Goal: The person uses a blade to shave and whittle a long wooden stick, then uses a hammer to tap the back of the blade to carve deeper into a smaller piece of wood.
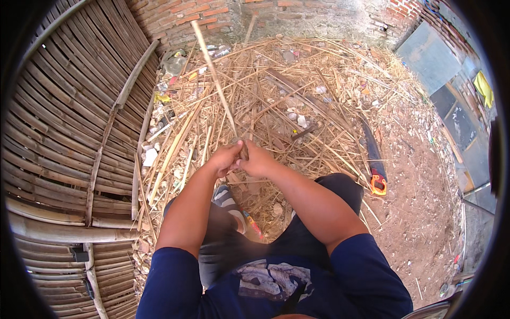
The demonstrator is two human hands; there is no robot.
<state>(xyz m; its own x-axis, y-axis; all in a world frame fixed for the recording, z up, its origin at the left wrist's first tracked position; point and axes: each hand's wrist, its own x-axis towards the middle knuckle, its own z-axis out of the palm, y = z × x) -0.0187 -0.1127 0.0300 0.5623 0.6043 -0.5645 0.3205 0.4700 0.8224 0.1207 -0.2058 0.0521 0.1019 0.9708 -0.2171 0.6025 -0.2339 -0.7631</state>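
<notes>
My left hand (225, 159) and my right hand (257, 160) meet in front of my knees, both with fingers closed. From between them a long pale bamboo strip (216, 78) rises, leaning toward the far left. Its lower end goes into the grip of my left hand. A short brownish piece (244, 152) shows between the two hands; the fingers hide most of it. What my right hand holds cannot be made out clearly. Split bamboo strips (297, 101) lie heaped on the ground beyond my hands.
A handsaw (378, 183) with an orange handle lies right of my knee. A bamboo slat wall (74, 127) stands at the left, a brick wall (297, 18) at the far side. Grey panels (429, 56) lean at the right. Bare soil (411, 212) lies at the near right.
</notes>
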